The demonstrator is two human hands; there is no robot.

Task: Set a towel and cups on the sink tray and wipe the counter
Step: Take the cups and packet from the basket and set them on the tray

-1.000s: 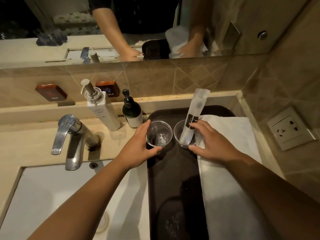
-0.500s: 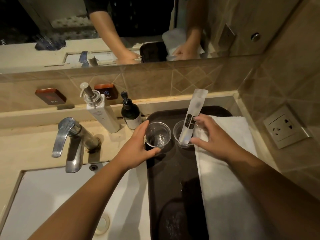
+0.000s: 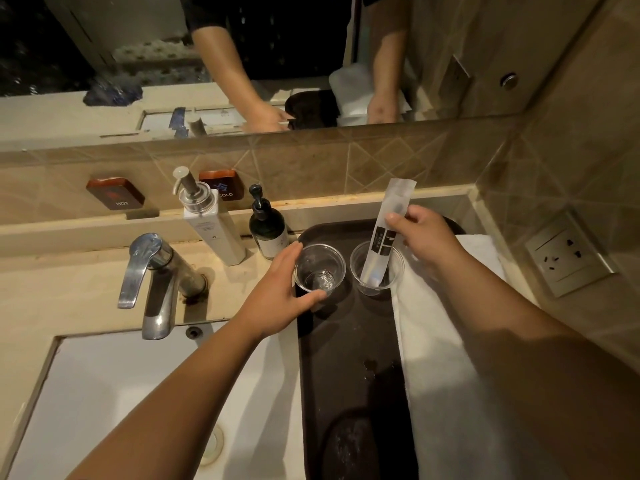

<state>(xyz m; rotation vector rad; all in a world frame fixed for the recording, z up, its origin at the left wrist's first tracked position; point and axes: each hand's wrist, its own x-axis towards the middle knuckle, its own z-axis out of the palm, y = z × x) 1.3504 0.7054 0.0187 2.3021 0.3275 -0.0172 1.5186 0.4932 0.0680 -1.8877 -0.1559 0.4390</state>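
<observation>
Beige stone counter (image 3: 86, 292) surrounds a white basin, and a long dark tray (image 3: 349, 358) with a glossy, slightly wet surface lies to its right, a white terry towel (image 3: 446, 375) folded along the tray's right side. At the tray's far end stand two clear plastic cups: the left hand (image 3: 277, 299) wraps the empty left cup (image 3: 319, 269), thumb and fingers closed around its wall. The right hand (image 3: 424, 237) pinches a slim white sachet (image 3: 386, 233) (dark printed label) standing tilted in the right cup (image 3: 375, 268), just beside the towel.
</observation>
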